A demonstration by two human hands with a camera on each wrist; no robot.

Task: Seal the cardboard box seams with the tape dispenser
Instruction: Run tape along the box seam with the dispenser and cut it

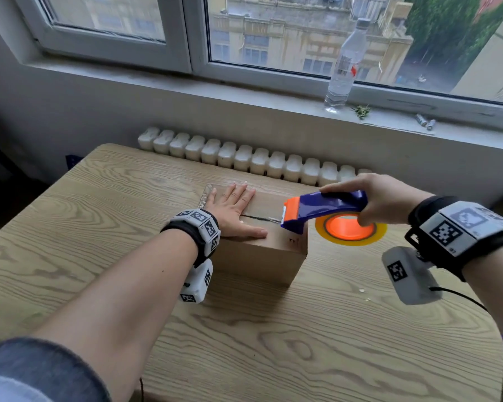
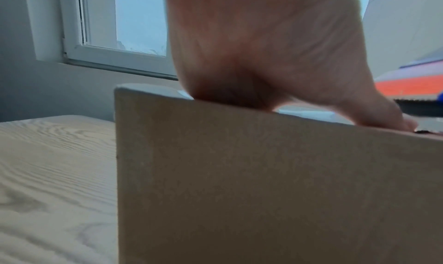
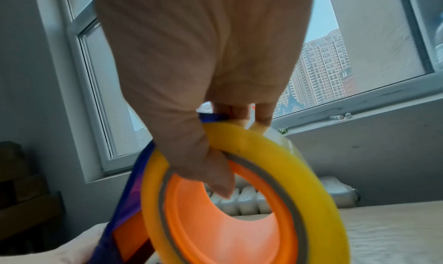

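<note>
A brown cardboard box [image 1: 259,256] stands on the wooden table [image 1: 99,256]. My left hand [image 1: 234,208] lies flat on the box's top, fingers straight, pressing it down; in the left wrist view the palm [image 2: 263,59] sits on the box [image 2: 263,192]. A strip of clear tape runs along the top seam [image 1: 259,218]. My right hand [image 1: 381,198] grips a blue and orange tape dispenser [image 1: 323,210] with its yellow roll [image 1: 352,230]. Its toothed end sits on the seam near the box's right edge. In the right wrist view my thumb hooks inside the roll [image 3: 275,173].
A plastic water bottle [image 1: 344,65] stands on the windowsill, with two small batteries [image 1: 426,121] further right. A white radiator [image 1: 244,158] runs behind the table's far edge. A cable hangs from my right wrist camera [image 1: 410,277].
</note>
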